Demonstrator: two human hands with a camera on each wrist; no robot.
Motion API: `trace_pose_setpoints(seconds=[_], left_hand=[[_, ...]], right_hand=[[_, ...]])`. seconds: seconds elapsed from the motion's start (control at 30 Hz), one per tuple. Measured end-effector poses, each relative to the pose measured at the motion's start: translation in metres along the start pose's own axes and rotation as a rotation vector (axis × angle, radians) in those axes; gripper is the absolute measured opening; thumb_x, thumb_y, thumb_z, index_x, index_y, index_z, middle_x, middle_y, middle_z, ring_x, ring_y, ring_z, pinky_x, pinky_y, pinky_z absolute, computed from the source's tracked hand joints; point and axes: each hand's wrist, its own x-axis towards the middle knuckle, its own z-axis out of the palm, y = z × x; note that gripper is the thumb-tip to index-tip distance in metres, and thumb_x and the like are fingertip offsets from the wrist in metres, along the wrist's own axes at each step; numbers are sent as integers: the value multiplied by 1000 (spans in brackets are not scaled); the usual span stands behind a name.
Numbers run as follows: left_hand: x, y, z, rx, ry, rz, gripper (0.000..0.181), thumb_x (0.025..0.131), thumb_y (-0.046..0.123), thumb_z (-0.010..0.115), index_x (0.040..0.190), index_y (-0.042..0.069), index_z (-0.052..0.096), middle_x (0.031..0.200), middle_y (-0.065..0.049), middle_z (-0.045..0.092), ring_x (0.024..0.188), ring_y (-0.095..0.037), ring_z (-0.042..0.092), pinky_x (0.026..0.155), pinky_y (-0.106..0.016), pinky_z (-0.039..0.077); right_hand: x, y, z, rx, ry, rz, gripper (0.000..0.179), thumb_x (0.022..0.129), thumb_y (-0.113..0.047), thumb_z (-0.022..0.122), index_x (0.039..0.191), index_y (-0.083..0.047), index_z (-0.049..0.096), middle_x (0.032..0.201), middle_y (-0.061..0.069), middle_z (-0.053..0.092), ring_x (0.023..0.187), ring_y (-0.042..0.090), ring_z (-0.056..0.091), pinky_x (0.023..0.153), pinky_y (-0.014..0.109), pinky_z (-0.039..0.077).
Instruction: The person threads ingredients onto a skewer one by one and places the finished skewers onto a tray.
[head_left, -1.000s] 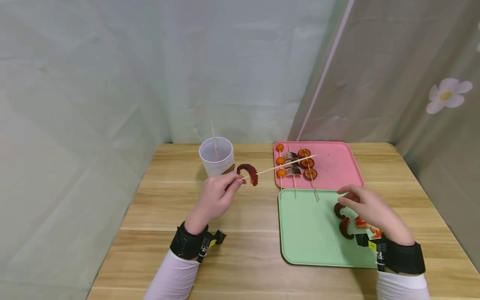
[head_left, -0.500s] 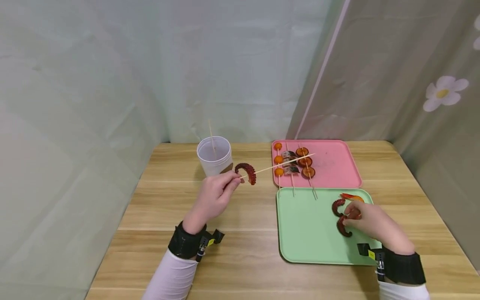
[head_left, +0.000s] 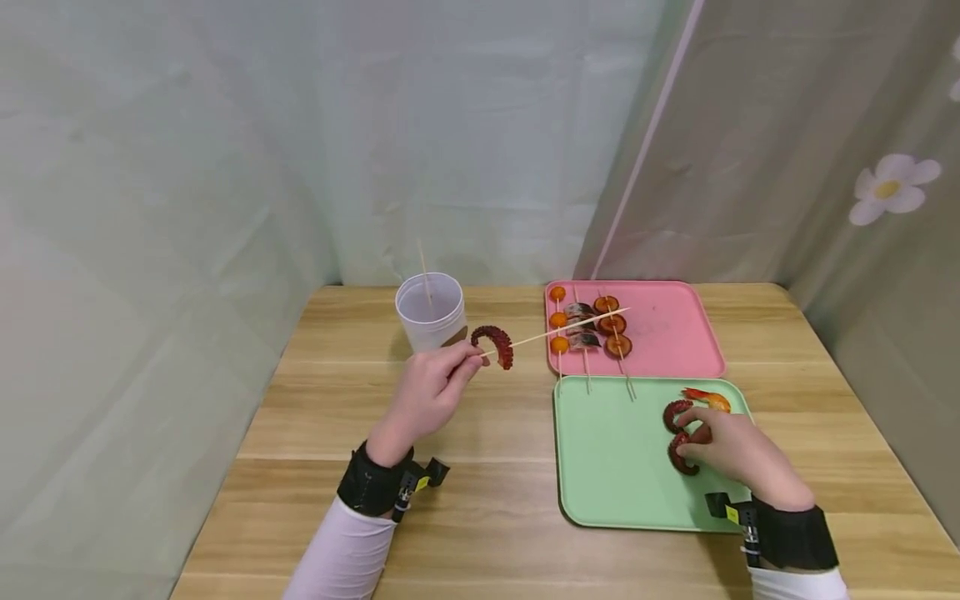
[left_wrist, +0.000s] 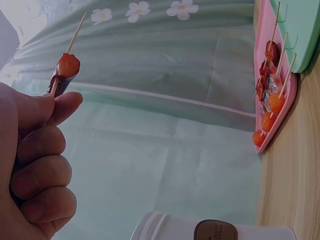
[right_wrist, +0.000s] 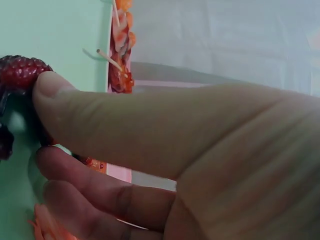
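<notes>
My left hand (head_left: 431, 396) pinches a bamboo skewer (head_left: 551, 331) near its lower end, above the table. A curled dark-red octopus tentacle (head_left: 506, 347) is threaded on it close to the fingers; the left wrist view shows this tentacle (left_wrist: 68, 66) just past the thumb. Over the green tray (head_left: 615, 475), my right hand (head_left: 738, 454) has thumb and fingers about another tentacle (head_left: 679, 458). In the right wrist view the thumb presses that tentacle (right_wrist: 25, 75), with a finger at its other side. A further tentacle (head_left: 673, 414) lies beside it. An orange shrimp (head_left: 712, 400) is partly behind the hand.
Behind the green tray, a pink tray (head_left: 675, 325) bears skewers of orange balls (head_left: 558, 320), fish pieces (head_left: 581, 325) and mushroom slices (head_left: 617, 347). Left of it stands a white cup (head_left: 431, 321) with a skewer (head_left: 425, 271) in it. Curtains (head_left: 450, 142) hang beyond the wooden table (head_left: 480, 500).
My right hand has come down from above the tray onto the nearer tentacle, which has shifted slightly left. My left hand keeps the skewer in nearly the same place.
</notes>
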Motion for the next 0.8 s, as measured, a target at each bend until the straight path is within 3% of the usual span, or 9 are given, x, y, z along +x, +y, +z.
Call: trace_pose_setpoints(seconds=[0.27,0.6,0.8], left_hand=[[3,1,-2,7,-1,2,8,103,2,67,103,4,75,79,0,66,65,-9,54,61,-31,49],[2,2,-5,-4,8,-8,8,103,2,67,101,4,75,76,2,63,64,-8,52,58,-30,47],[0,1,-8,0,16,-23,8,103,2,67,102,4,75,78,1,66,63,-9,52,58,-30,48]], right_hand=[[1,-1,2,-25,-6,29,33,93,-24,85,117,-5,72,87,2,70,79,19,63,64,37,47],[-1,-1,2,-48,11,34,26,92,-25,86,105,-9,70,86,1,69,78,18,62,65,37,47],[0,-2,1,-35,5,26,31,92,-27,86,108,-6,71,86,1,70,78,18,62,65,37,47]])
